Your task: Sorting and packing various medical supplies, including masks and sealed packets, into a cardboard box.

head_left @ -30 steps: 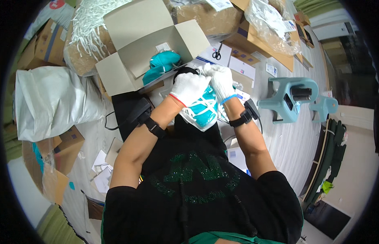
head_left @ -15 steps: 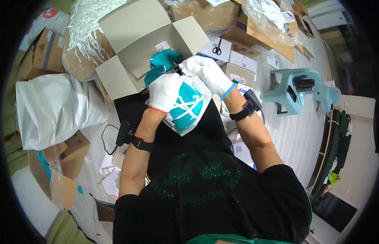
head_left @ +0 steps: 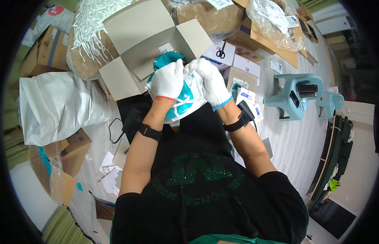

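A clear plastic bag (head_left: 197, 99) hangs above my lap, with a teal face mask (head_left: 184, 106) and its white crossing straps showing inside. My left hand (head_left: 166, 81), in a white knitted glove with a red cuff edge, is closed on the bag's upper left part. Close beside it my right hand (head_left: 210, 81), gloved in white with a blue cuff edge, pinches the bag's top edge. The knuckles hide exactly where the fingers grip. Just beyond my hands, more teal masks (head_left: 168, 59) lie at the near side of an open grey-white box (head_left: 134, 55).
White paper shreds (head_left: 91, 38) lie at the far left, above a large white sack (head_left: 61, 107). Black scissors (head_left: 221, 51) rest on a white carton right of the open box. A light-blue plastic stool (head_left: 289, 97) stands on the right. Torn cartons (head_left: 75, 150) sit at left.
My hands have come closer together at the bag's top. The bag has tilted and drawn up, so less of the teal mask shows. The whole view has shifted slightly.
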The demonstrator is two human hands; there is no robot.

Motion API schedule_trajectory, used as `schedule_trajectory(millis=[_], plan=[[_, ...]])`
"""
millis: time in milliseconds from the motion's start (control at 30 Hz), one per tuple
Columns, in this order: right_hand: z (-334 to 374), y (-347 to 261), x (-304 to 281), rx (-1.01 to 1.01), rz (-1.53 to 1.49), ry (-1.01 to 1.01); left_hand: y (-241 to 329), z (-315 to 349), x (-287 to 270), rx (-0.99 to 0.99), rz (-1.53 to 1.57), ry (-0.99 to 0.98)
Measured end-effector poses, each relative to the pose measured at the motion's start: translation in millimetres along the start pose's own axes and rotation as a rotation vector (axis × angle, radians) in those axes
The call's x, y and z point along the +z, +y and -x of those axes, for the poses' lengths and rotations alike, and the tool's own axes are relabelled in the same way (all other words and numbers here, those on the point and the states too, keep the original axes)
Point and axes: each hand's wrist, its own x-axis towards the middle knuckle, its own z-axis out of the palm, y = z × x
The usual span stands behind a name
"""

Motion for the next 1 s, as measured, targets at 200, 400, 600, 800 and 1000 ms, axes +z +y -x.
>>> schedule_trajectory(millis=[200,400,600,800,1000], plan=[[-23.3,9.4,26.3,-0.096,0.249,0.119,-13.9,-42.5,1.0,0.042,-0.147,0.102],[-0.2,-12.3,44.0,-0.211,0.516,0.192,-3.4,-46.2,10.1,0.086,0.082,0.195],[28.7,-57.7,51.2,-0.263,0.783,0.185,6.9,-49.3,39.5,0.17,0.095,0.192],[26.4,-72.3,16.0,-0.299,0.234,0.27,53.3,-50.6,25.7,-0.02,0.213,-0.056],[0.5,-82.8,-31.7,-0.129,0.15,0.078,52.3,-33.0,-16.9,0.209,0.549,-0.338]])
